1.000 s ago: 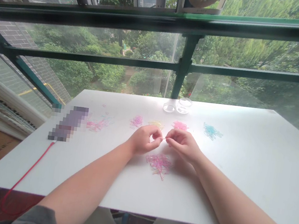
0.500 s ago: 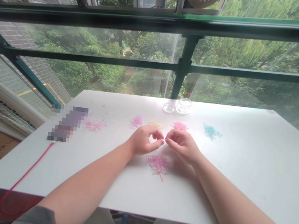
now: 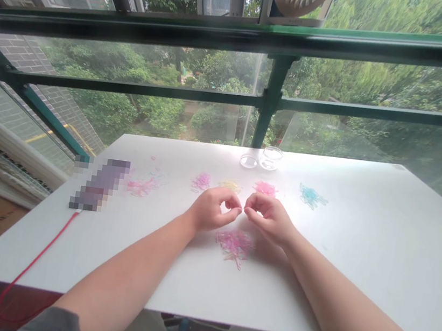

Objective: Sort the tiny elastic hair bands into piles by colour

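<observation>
Plastic loops [image 3: 234, 243] lie toward worktop's near edge [image 3: 185, 310]; left hand [image 3: 213, 209] and right hand [image 3: 271, 220] pinch one, apparently adjusting; next move requires steadiness.

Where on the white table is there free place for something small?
Widest: right of the teal pile and right forearm. Also between the red cable and left forearm. Crowded: around the left hand and right hand, near the yellow pile and pink pile.

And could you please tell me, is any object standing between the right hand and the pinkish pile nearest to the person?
Nothing visible stands between the right hand and the pinkish pile. The pile lies on the white table, nearer to the person than the hand.
</observation>
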A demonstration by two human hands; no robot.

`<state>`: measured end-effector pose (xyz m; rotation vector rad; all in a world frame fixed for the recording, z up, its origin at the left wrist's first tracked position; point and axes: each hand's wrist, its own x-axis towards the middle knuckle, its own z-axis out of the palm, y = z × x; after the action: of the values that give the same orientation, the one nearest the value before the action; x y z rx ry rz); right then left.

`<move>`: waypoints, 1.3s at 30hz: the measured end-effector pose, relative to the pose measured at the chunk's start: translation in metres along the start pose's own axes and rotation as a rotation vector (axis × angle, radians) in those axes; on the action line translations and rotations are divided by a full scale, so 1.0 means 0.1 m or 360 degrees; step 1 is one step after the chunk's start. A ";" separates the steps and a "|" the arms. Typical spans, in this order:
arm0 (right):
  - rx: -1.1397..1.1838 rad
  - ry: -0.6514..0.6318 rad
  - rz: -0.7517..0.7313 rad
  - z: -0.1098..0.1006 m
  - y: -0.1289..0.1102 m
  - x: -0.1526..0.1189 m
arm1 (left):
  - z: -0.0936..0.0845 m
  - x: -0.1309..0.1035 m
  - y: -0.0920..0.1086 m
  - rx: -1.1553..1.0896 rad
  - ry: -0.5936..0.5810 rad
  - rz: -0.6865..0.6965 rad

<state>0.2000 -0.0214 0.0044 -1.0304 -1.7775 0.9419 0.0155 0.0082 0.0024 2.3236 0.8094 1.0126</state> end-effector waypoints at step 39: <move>-0.0117 0.0112 -0.0059 -0.12 0.08 0.04 | -0.04 0.02 -0.02 -0.0071 -0.0061 -0.0061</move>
<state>0.2121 -0.0124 0.0031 -1.0604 -1.7782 0.8130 0.0125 0.0117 0.0044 2.2745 0.8050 0.9574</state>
